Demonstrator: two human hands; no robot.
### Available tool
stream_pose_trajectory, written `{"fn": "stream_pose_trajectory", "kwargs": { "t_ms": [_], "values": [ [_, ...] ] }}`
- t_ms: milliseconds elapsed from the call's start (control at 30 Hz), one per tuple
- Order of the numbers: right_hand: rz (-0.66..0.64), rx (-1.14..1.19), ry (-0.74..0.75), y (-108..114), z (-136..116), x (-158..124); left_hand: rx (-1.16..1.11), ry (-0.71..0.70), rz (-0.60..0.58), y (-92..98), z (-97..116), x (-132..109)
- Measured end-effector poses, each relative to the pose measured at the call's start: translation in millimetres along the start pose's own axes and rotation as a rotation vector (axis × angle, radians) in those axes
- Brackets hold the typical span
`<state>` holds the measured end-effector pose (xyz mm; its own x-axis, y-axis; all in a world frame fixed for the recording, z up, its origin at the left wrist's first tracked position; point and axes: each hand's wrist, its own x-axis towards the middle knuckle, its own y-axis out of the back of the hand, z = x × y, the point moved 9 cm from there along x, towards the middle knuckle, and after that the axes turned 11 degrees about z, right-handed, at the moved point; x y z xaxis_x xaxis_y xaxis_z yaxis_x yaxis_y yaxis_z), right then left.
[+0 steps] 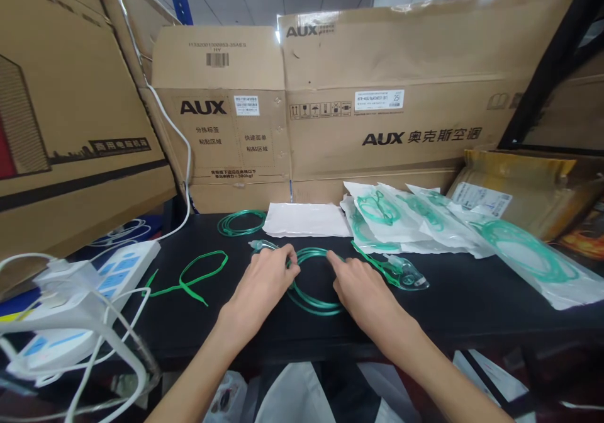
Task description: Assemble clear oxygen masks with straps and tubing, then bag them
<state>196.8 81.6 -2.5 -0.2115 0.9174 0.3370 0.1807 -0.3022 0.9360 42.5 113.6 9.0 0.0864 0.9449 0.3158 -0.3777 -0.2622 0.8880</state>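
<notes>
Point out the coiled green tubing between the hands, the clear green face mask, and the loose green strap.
Coiled green tubing (pixel 311 303), head view, lower arc of coil.
Clear green face mask (pixel 408 277), head view, mask shell.
Loose green strap (pixel 201 270), head view, loop's lower edge.

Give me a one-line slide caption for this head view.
Left hand and right hand grip a coiled green plastic tube on a black table, beside a clear green mask.

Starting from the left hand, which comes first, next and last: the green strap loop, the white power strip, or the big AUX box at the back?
1. Green strap loop, just left of the left hand.
2. White power strip, farther left at the table edge.
3. AUX box, behind, against the back.
</notes>
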Motion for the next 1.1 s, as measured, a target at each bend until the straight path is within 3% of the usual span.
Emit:
{"fn": "stream_pose_trajectory", "kwargs": {
  "t_ms": [167,300,500,600,700,767,833,900,1000,1100],
  "values": [
    [-0.012,0.231,0.004,3.7,16.3,-1.7,-0.167,0.001,-0.061,15.4,0.7,-13.3],
    [-0.049,0.357,0.052,2.5,31.8,-3.0,-0.265,-0.017,-0.124,16.3,-1.0,-25.3],
    [0.203,0.429,0.203,10.2,21.5,-11.5,-0.311,-0.104,-0.073,10.2,8.0,-25.9],
    [0.204,0.41,0.232,13.9,15.8,-13.7,-0.341,-0.175,-0.041,4.2,17.1,-24.6],
    [0.27,0.4,0.159,32.0,40.3,-14.7,-0.351,-0.182,-0.048,-4.0,19.0,-25.6],
    [0.47,0.276,0.032,51.0,76.6,-21.0,-0.341,-0.135,-0.073,-9.7,14.8,-26.7],
    [0.593,0.096,-0.09,55.0,110.2,-32.2,-0.359,-0.115,-0.092,-12.2,13.4,-27.8],
    [0.553,0.029,-0.175,38.5,133.4,-39.5,-0.414,-0.149,-0.093,-10.9,17.5,-28.2],
    [0.463,0.1,-0.244,14.4,144.8,-44.0,-0.496,-0.229,-0.082,-6.1,26.7,-28.5],
    [0.472,0.193,-0.249,25.0,136.1,-39.3,-0.549,-0.276,-0.075,-1.6,33.5,-29.1]
  ]
}}
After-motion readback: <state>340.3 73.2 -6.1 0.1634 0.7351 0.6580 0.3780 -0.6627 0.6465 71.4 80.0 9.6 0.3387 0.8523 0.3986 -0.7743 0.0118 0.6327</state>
